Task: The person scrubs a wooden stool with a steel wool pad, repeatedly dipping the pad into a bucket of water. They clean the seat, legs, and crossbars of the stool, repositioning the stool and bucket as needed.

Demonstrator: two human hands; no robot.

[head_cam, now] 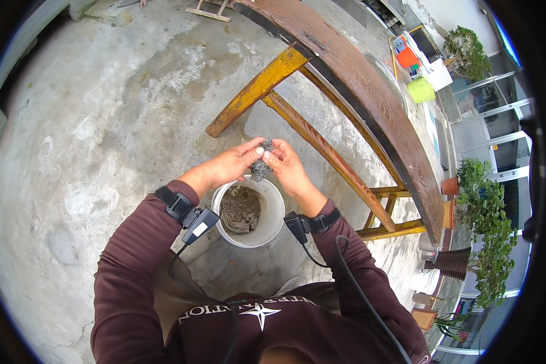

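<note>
A grey metal scouring pad [260,170], like steel wool, is pinched between my two hands above the far rim of a white bucket. My left hand [230,164] holds it from the left, thumb pressed against it. From the right, my right hand [287,168] grips the same pad, and the two thumbs nearly meet. Below, the white plastic bucket [276,209] stands on the concrete floor. Inside it lies a crumpled, muddy-looking cloth [240,214], apparently in murky water.
A long wooden table or bench [368,91] with a brown top and worn yellow legs [255,91] stands close on my right. Beyond it are potted plants [487,227], a lime-green bucket [421,89] and an orange container [407,57]. A small wooden frame [209,12] lies at the far end.
</note>
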